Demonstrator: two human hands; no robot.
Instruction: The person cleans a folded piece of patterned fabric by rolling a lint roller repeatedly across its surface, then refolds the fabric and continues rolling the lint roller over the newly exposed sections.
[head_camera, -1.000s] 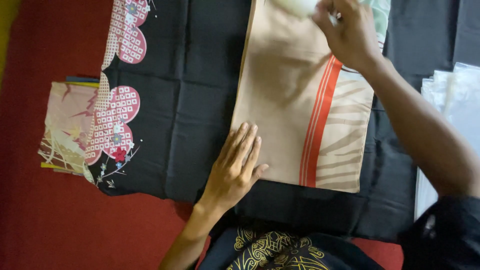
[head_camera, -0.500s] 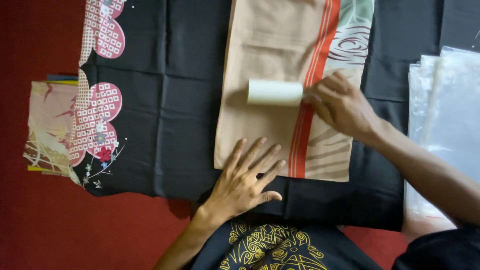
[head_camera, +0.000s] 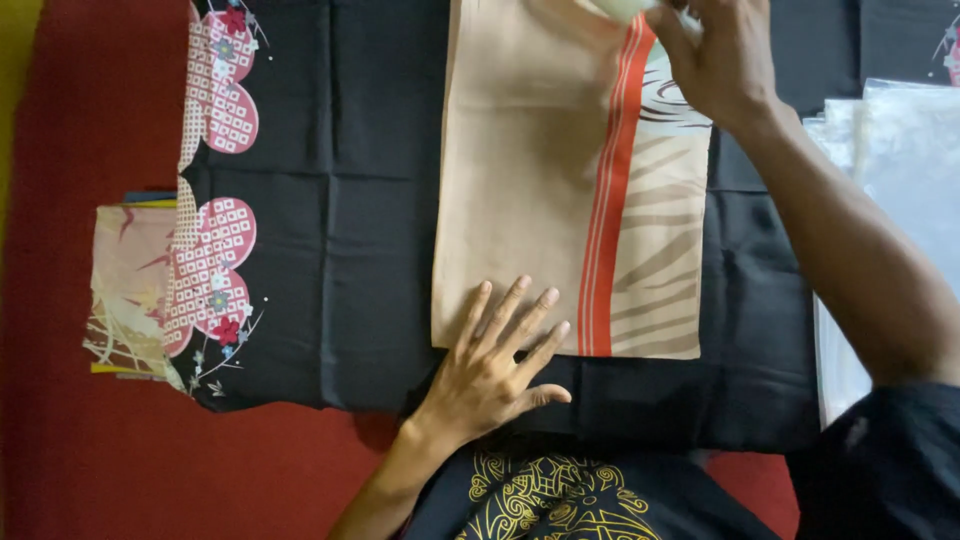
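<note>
Moved up since half a second ago: right hand (head_camera: 722, 62), clenched on the roller (head_camera: 625, 8), now at the tan cloth's (head_camera: 520, 180) far end, roller mostly cut off by the top edge. Left hand (head_camera: 495, 365) flat, fingers spread, holding nothing, pressing the near edge onto the black cloth (head_camera: 340, 250). Looks like another pass along the fabric.

Left hand (head_camera: 495, 370) flat, palm down, fingers (head_camera: 520, 318) spread and pointing away from the body, thumb out to the right; bare forearm running back toward the near edge. Right hand (head_camera: 720, 60) raised at the far edge, fingers curled closed in a grip, wrist bent; forearm slanting down to the right into a dark sleeve.
</note>
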